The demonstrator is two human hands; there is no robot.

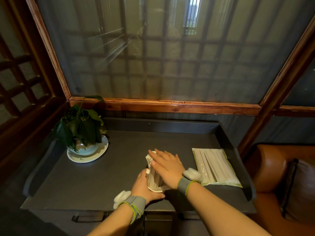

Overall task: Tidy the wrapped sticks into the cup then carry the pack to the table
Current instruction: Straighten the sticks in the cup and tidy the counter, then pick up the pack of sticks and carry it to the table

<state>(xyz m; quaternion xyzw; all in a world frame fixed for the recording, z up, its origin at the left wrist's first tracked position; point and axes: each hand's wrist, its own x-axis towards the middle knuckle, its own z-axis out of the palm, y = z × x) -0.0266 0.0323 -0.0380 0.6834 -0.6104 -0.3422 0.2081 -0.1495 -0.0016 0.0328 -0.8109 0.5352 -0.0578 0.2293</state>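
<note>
On the cabinet top [105, 171], left hand [144, 186] grips cup [156, 189]; right hand [167, 165] flat on sticks [150, 169].

Both arms are bare, with no sleeves. Each wrist wears a grey stretchy band [185, 184] with a bright green edge. A small white rounded gadget [192, 174] sits on each band. The left band [136, 204] has loose green cord.

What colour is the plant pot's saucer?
White, seen in the head view: the saucer under the pale blue-green pot.
</note>
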